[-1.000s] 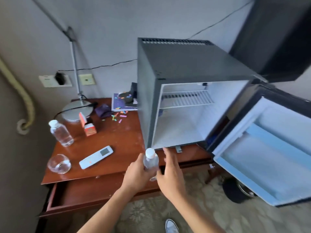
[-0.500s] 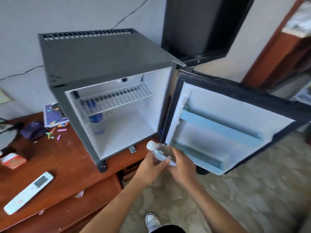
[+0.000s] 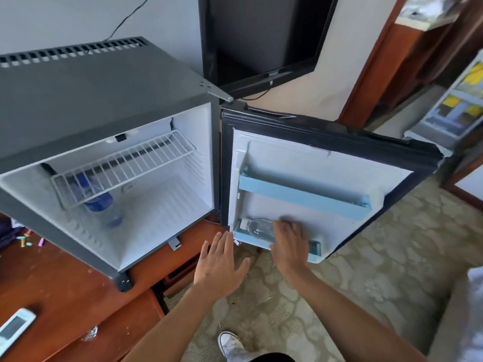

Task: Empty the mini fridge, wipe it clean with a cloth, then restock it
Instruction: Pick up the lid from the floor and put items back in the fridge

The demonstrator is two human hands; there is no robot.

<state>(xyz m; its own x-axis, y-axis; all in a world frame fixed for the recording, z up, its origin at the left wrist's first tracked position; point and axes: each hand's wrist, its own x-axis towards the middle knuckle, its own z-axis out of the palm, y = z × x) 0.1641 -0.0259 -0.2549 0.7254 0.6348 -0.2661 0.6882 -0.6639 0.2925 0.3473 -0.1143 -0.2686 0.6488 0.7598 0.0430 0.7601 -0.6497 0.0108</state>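
Two hands are in play at the centre bottom of the frame. The right hand (image 3: pixel 290 240) reaches into the lower door shelf (image 3: pixel 251 237), its fingers lying over the clear water bottle (image 3: pixel 257 227) there; whether that grip is closed round the bottle or only resting on it, I cannot tell, the fingers are blurred. The bottle lies on its side in the shelf, white cap toward the left, at the hinge end. The left hand (image 3: pixel 220 262) hovers just left of it, fingers spread and straight, holding nothing, its fingertips close to the bottom corner of the fridge door (image 3: pixel 326 173).

The door stands wide open at centre right, with a pale blue rail (image 3: pixel 303 197) across it above the lower shelf. To its left the mini fridge (image 3: pixel 104 82) sits on the wooden table (image 3: pixel 52 283), its cavity open. Inside, a white wire rack (image 3: pixel 122 165) hangs near the top, and under its left end stands a second bottle with a blue label (image 3: pixel 100 205), toward the back left.

At the lower left edge a white remote (image 3: pixel 14 326) lies on the table. Small coloured bits (image 3: pixel 28 241) are scattered at the left edge. A dark television (image 3: pixel 261 35) fills the top centre. Patterned carpet (image 3: pixel 366 283) covers the floor, and a white shoe (image 3: pixel 230 342) shows at the bottom.
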